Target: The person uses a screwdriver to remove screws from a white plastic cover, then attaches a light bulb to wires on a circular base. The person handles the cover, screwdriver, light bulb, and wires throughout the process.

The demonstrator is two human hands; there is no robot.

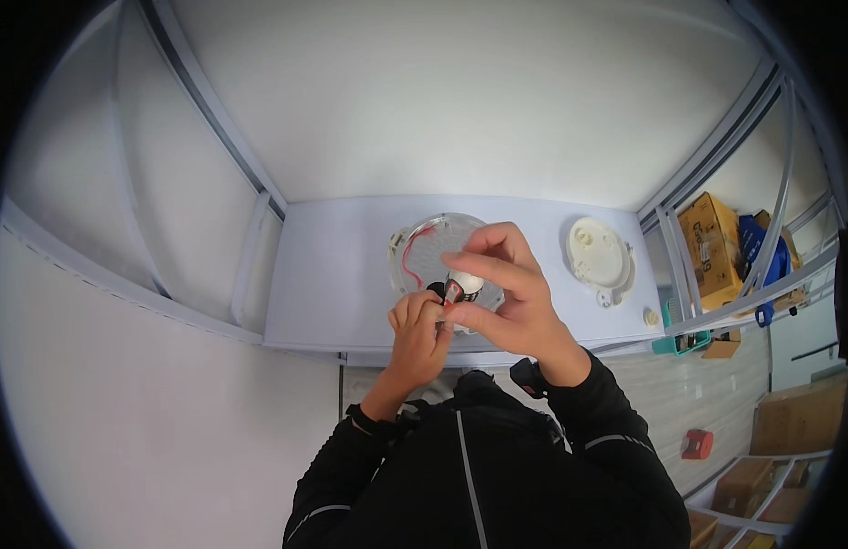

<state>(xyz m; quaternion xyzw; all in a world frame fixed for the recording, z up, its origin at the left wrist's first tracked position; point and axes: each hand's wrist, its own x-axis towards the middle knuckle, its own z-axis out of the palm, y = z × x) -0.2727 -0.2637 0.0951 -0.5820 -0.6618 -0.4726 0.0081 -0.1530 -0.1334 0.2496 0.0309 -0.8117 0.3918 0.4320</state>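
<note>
My right hand [524, 297] is closed round a small white cylinder [467, 282] with a black printed band, held between thumb and fingers. A flat red-edged grey piece [454, 291] sits against its near left side. My left hand [418, 337] is closed, its fingertips pinched at the red and black parts beside the cylinder; what exactly they grip is hidden. Under both hands a round, clear-and-white housing [399, 256] lies on the table, partly covered by my fingers. A red wire [408, 264] curves along the left of its inside.
A round white cover [616, 265] with a small tab lies at the right of the pale table [328, 274]. A small cream part [651, 317] is near the right front corner. Metal frame posts flank the table; cardboard boxes [707, 247] and a teal basket [685, 343] stand beyond.
</note>
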